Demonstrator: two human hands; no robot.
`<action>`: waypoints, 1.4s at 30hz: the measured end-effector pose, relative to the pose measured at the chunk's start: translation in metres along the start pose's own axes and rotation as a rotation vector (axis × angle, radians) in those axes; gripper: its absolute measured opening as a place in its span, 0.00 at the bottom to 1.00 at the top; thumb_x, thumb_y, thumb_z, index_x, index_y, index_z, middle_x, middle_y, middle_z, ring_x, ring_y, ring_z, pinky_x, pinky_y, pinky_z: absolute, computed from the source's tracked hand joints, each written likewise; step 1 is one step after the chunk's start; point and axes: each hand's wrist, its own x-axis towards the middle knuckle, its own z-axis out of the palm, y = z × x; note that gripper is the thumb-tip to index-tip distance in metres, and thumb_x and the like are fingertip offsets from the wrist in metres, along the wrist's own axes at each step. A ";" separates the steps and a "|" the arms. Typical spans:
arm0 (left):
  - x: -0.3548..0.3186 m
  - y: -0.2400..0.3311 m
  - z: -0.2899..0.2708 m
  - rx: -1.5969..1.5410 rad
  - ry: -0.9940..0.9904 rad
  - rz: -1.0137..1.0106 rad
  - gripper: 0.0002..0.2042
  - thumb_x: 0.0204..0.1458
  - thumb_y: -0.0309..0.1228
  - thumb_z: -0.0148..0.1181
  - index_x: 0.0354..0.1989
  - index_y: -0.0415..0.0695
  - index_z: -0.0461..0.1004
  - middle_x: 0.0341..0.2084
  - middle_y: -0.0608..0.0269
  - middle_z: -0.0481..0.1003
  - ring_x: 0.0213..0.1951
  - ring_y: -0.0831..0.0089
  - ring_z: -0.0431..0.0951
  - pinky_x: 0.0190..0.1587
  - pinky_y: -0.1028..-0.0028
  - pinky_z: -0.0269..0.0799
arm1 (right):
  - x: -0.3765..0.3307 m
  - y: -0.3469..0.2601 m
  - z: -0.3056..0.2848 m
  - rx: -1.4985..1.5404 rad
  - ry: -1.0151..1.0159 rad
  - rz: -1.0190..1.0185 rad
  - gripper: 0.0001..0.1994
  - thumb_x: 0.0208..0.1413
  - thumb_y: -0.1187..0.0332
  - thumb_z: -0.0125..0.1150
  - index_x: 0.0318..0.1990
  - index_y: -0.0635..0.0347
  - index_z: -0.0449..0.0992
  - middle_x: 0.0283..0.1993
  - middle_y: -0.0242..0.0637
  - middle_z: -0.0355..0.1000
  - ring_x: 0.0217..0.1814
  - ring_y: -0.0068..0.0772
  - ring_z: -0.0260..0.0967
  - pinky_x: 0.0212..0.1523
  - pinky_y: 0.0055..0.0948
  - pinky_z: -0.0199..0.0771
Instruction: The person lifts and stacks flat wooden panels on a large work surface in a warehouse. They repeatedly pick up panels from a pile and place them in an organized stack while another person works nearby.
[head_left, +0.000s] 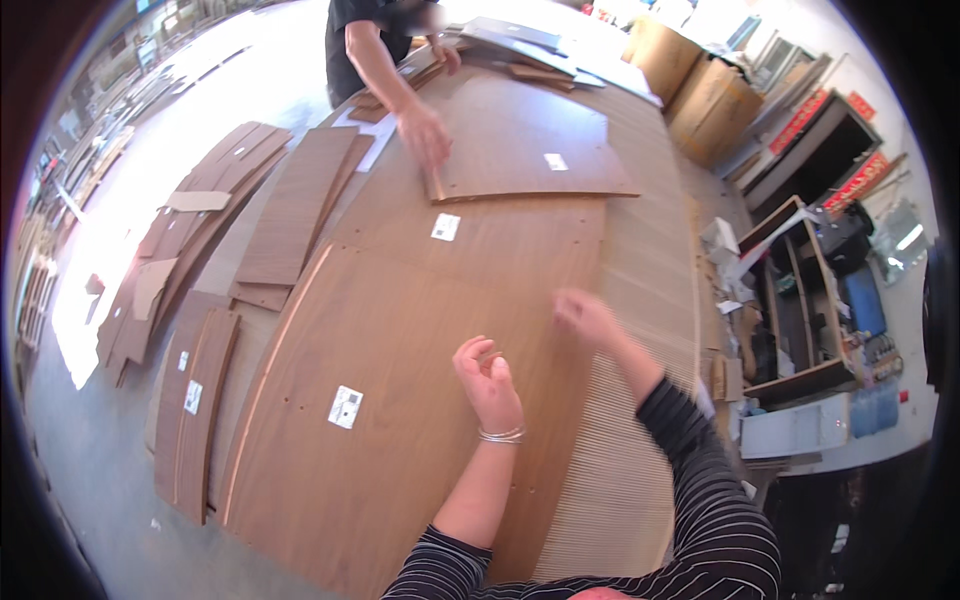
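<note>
A large brown wood panel [400, 310] with white labels and small holes lies before me. My left hand [488, 388] is raised over its middle, palm up, fingers loosely curled and somewhat apart, with nothing visible in them. Near the panel's right edge is my right hand [588, 318], bent inward and blurred by motion; whether it holds anything cannot be made out. A smaller brown panel [520, 135] with a white label overlaps the far end of the large one. Another person's hand [424, 138] is at that smaller panel's left corner.
Ribbed cardboard [615, 470] covers the surface to the right. Stacked brown boards [300, 200] and narrow boards [195, 410] lie at the left, with more piled boards [205, 220] beyond. Large cardboard cartons [712, 110] and a wooden shelf frame [800, 380] stand at the right.
</note>
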 end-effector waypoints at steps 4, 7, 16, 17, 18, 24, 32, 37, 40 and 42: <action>-0.003 -0.011 0.009 0.003 -0.047 0.074 0.11 0.45 0.23 0.45 0.39 0.40 0.63 0.43 0.58 0.60 0.43 0.71 0.63 0.42 0.74 0.65 | -0.207 -0.071 0.075 0.510 0.318 0.448 0.13 0.58 0.67 0.43 0.44 0.67 0.67 0.29 0.31 0.67 0.29 0.21 0.63 0.35 0.21 0.65; -0.017 -0.013 0.017 0.038 -0.168 0.163 0.11 0.44 0.23 0.46 0.39 0.40 0.63 0.42 0.56 0.61 0.41 0.70 0.64 0.38 0.74 0.66 | -0.327 -0.137 0.129 0.246 0.282 0.551 0.08 0.53 0.75 0.48 0.41 0.63 0.69 0.33 0.34 0.69 0.28 0.25 0.65 0.33 0.23 0.68; -0.085 0.086 -0.038 -0.063 -0.623 0.093 0.14 0.41 0.19 0.50 0.39 0.40 0.65 0.38 0.57 0.64 0.33 0.72 0.68 0.35 0.75 0.68 | -0.358 -0.225 0.226 -0.220 0.145 0.157 0.17 0.47 0.70 0.55 0.46 0.63 0.67 0.49 0.47 0.63 0.54 0.48 0.57 0.54 0.39 0.57; -0.089 0.100 -0.061 -0.015 -0.698 0.058 0.14 0.41 0.19 0.51 0.39 0.40 0.64 0.38 0.56 0.64 0.34 0.70 0.68 0.36 0.74 0.68 | -0.351 -0.232 0.238 -0.259 0.230 0.152 0.19 0.47 0.69 0.55 0.48 0.63 0.66 0.51 0.48 0.61 0.54 0.50 0.56 0.56 0.40 0.55; -0.092 0.112 -0.088 0.039 -0.756 0.020 0.15 0.40 0.20 0.51 0.40 0.40 0.64 0.39 0.55 0.64 0.34 0.69 0.69 0.37 0.72 0.68 | -0.344 -0.230 0.251 -0.278 0.268 0.094 0.21 0.46 0.68 0.55 0.50 0.62 0.65 0.53 0.48 0.60 0.55 0.50 0.55 0.56 0.42 0.54; -0.044 0.104 -0.314 0.899 -0.701 0.488 0.20 0.39 0.29 0.54 0.44 0.41 0.63 0.44 0.50 0.63 0.47 0.55 0.63 0.50 0.59 0.59 | -0.344 -0.224 0.294 -0.718 0.319 0.158 0.24 0.47 0.58 0.53 0.52 0.56 0.64 0.59 0.44 0.54 0.62 0.46 0.46 0.61 0.48 0.41; 0.026 0.108 -0.489 1.488 0.029 -0.091 0.19 0.46 0.45 0.50 0.37 0.40 0.68 0.32 0.52 0.71 0.38 0.55 0.69 0.42 0.58 0.65 | -0.345 -0.229 0.295 -0.724 0.349 0.139 0.23 0.47 0.59 0.53 0.52 0.54 0.64 0.59 0.41 0.55 0.62 0.43 0.47 0.62 0.45 0.41; 0.022 0.094 -0.494 1.552 0.058 0.153 0.17 0.51 0.43 0.45 0.28 0.40 0.71 0.28 0.53 0.72 0.33 0.56 0.70 0.37 0.63 0.67 | -0.347 -0.231 0.296 -0.720 0.370 0.121 0.22 0.47 0.60 0.53 0.51 0.54 0.64 0.58 0.41 0.55 0.62 0.43 0.47 0.62 0.45 0.42; 0.024 0.088 -0.498 1.518 0.039 0.186 0.17 0.51 0.42 0.44 0.28 0.40 0.71 0.28 0.53 0.72 0.33 0.56 0.70 0.38 0.63 0.66 | -0.345 -0.231 0.295 -0.703 0.382 0.110 0.22 0.47 0.62 0.53 0.51 0.55 0.64 0.58 0.42 0.55 0.62 0.45 0.48 0.61 0.45 0.44; 0.025 0.087 -0.497 1.503 0.028 0.167 0.17 0.51 0.42 0.44 0.27 0.40 0.71 0.28 0.53 0.72 0.33 0.56 0.70 0.38 0.63 0.66 | -0.346 -0.232 0.296 -0.701 0.388 0.108 0.22 0.47 0.62 0.53 0.51 0.55 0.64 0.58 0.42 0.56 0.61 0.45 0.48 0.61 0.45 0.44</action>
